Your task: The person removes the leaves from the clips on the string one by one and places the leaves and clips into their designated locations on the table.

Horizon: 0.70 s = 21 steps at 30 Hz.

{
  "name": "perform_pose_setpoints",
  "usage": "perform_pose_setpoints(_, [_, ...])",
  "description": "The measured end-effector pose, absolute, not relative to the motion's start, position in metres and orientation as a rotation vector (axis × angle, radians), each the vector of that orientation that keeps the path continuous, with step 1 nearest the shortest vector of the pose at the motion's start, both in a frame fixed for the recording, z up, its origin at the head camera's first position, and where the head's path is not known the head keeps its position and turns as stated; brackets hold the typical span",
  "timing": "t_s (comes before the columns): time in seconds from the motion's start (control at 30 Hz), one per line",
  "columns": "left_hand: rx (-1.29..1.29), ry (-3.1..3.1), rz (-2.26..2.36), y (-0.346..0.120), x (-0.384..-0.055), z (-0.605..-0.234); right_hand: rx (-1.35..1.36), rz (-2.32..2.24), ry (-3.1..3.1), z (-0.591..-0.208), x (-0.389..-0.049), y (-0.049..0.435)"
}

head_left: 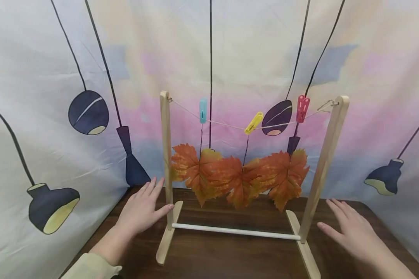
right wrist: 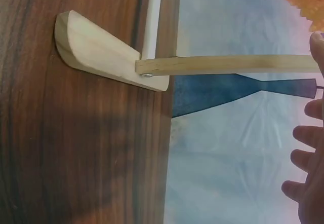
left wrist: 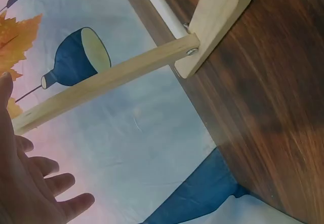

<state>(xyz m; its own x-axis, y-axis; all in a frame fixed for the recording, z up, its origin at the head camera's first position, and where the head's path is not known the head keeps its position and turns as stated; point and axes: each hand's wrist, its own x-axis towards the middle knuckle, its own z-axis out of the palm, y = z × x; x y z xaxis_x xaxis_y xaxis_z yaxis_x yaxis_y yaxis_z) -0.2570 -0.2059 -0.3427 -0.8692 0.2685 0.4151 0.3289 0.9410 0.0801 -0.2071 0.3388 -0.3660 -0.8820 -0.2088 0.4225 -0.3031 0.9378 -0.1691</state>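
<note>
Currently, the left hand (head_left: 141, 207) and right hand (head_left: 356, 231), extended and gripping nothing, flank the wooden stand (head_left: 322, 170) on the table (head_left: 230, 257). It is probably light and stiff; grasp both uprights (head_left: 166, 155), since the soft leaves (head_left: 242, 181) likely swing.

A dark wood-grained table (head_left: 237, 257) filled the head view's lower middle, and a wooden stand (head_left: 235, 231) stood on it
</note>
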Motion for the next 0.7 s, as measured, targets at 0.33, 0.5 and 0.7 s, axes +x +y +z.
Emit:
perform_pose_setpoints(0.33, [-0.396, -2.683, -0.422, -0.209, -0.255, -0.334, 0.427, 0.514, -2.647, -0.349, -0.210, 0.331])
perform_pose_setpoints(0.5, [-0.418, -2.660, -0.504, -0.212, -0.248, -0.326, 0.416, 0.584, -2.690, -0.340, -0.209, 0.325])
perform_pose_setpoints(0.7, [-0.421, -2.626, -0.561, -0.215, -0.245, -0.317, 0.422, 0.647, -2.685, -0.331, -0.210, 0.320])
